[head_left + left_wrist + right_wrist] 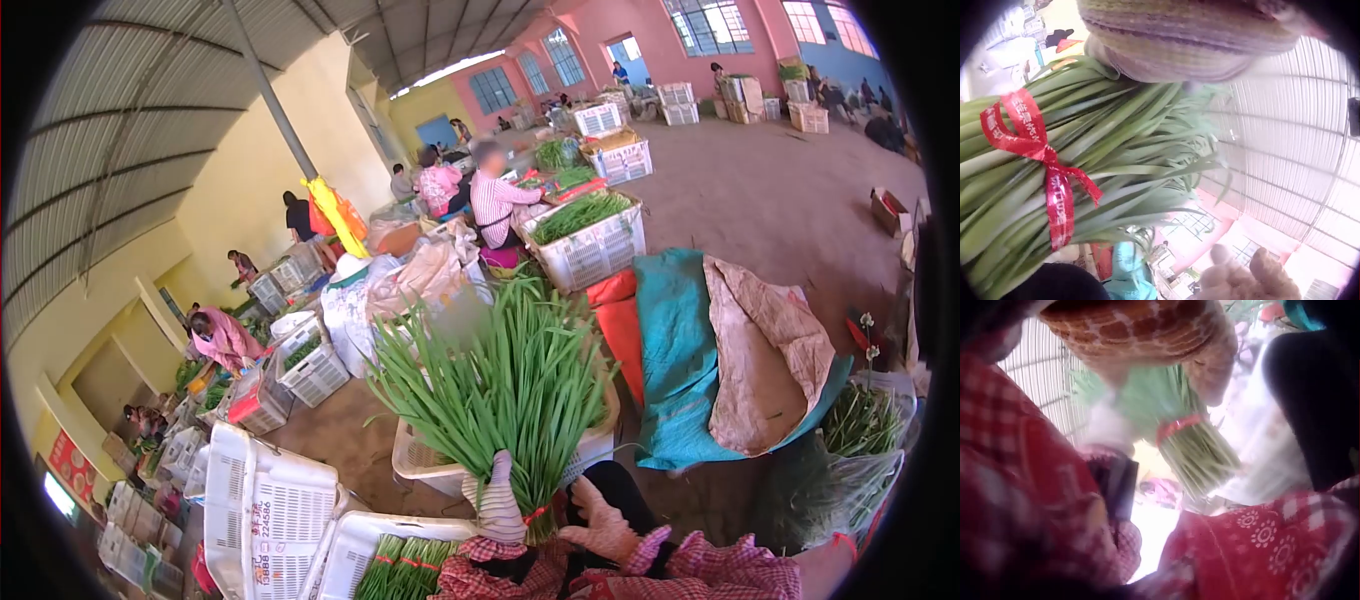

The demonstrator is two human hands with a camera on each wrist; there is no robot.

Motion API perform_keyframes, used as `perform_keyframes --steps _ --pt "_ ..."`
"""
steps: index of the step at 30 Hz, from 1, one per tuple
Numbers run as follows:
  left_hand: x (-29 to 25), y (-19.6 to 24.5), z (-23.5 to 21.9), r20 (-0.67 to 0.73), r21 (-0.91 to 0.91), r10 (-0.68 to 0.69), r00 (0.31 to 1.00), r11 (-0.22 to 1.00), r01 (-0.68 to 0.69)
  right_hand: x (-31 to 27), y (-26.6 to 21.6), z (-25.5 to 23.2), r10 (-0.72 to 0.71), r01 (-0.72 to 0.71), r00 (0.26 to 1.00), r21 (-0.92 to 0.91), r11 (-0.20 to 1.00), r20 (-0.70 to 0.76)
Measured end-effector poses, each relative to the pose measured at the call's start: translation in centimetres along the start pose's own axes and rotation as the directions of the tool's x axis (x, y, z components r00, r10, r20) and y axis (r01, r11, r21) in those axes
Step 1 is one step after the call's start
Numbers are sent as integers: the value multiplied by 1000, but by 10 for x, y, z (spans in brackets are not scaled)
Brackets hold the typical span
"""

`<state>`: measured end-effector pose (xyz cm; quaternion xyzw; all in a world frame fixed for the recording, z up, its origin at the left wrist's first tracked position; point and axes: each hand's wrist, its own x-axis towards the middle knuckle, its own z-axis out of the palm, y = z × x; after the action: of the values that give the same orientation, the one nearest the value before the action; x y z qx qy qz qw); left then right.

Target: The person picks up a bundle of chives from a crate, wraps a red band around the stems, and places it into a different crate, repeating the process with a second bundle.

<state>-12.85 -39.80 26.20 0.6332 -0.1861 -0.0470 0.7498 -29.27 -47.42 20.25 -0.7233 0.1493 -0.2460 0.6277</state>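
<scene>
A large bunch of long flat green leaves, like Chinese chives (495, 370), fans upward in the head view. My left hand (498, 505), in a striped knit glove, grips the bunch low down. A red printed ribbon (1057, 169) is knotted around the stalks, close to that hand in the left wrist view. Just right of the bunch is my right hand (605, 522), gloved too and holding nothing, its fingers loosely bent. The right wrist view has the right glove (1147, 337) large at the top, with the tied stalk ends (1200, 459) below it.
Behind the bunch stands a white crate (425, 462). Tied bundles (405, 568) lie in another crate at my lower left, beside a tipped crate (265, 510). Teal sheeting (675, 350) and a brown sack (765, 350) cover floor to the right. Several people work further back.
</scene>
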Motion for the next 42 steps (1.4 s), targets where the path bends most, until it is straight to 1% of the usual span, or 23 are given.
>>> perform_keyframes --steps 2,3,4,7,8,10,11,12,14,16,18,21,22,25,26,28,30,32,34,36,40,41,42 --pt "-14 49 28 133 -187 -141 981 968 165 20 -13 11 -92 86 995 -173 981 -31" --pt "-15 41 31 236 -91 -83 968 990 107 28 -25 16 -172 144 984 -334 931 -54" --pt "-24 50 39 361 -28 -18 933 999 31 30 -48 16 90 -109 991 -188 976 -104" --pt "-36 45 46 685 208 245 687 837 -506 33 -33 8 117 -109 981 59 992 -155" --pt "-38 45 47 706 200 228 671 844 -498 36 -22 6 125 -99 981 172 980 -151" --pt "-52 70 46 826 205 380 417 487 -849 33 8 3 159 -93 978 395 914 -137" --pt "-54 80 38 856 182 335 394 517 -836 40 18 2 151 -74 981 492 867 -118" --pt "-52 85 30 858 182 330 395 523 -833 46 26 -1 135 -54 986 582 812 -97" --pt "-45 90 5 800 -13 337 496 836 -548 52 37 -3 127 -48 989 666 744 -70" --pt "-29 93 -38 723 166 -64 687 983 -83 54 41 -5 84 8 995 898 441 -51" --pt "-5 79 -69 532 26 -139 835 989 148 51 42 -11 82 -6 996 912 411 -30" --pt "14 60 -70 423 97 -167 890 986 139 44 38 -14 95 -59 995 909 413 21" --pt "18 44 -70 418 101 -175 891 984 145 43 38 -14 102 -66 994 910 410 26" --pt "10 21 -56 708 221 -375 599 922 317 39 40 -12 88 -139 990 894 426 112" --pt "10 24 -48 700 222 -381 604 920 323 38 40 -10 70 -164 986 885 436 149" --pt "10 26 -38 725 225 -466 508 856 465 36 46 -4 56 -202 979 874 441 198" --pt "14 25 -30 717 238 -442 540 882 406 35 60 -1 57 -247 957 699 671 284" --pt "14 29 -18 735 17 -376 564 842 540 31 56 1 73 -252 952 624 740 298" --pt "18 17 -14 720 -38 -353 597 839 542 32 45 -2 90 -249 950 548 798 300" --pt "17 15 -10 635 -95 -386 669 820 564 36 30 -8 -69 16 960 193 981 271" --pt "24 -12 -16 609 -229 -354 710 779 584 29 6 -32 -18 -21 904 87 996 427" --pt "23 -12 -15 612 -243 -318 724 795 555 26 -9 -49 103 -12 887 -202 979 450" --pt "20 -6 -13 612 -240 -321 723 796 556 23 -22 -63 104 -14 887 -199 980 449"
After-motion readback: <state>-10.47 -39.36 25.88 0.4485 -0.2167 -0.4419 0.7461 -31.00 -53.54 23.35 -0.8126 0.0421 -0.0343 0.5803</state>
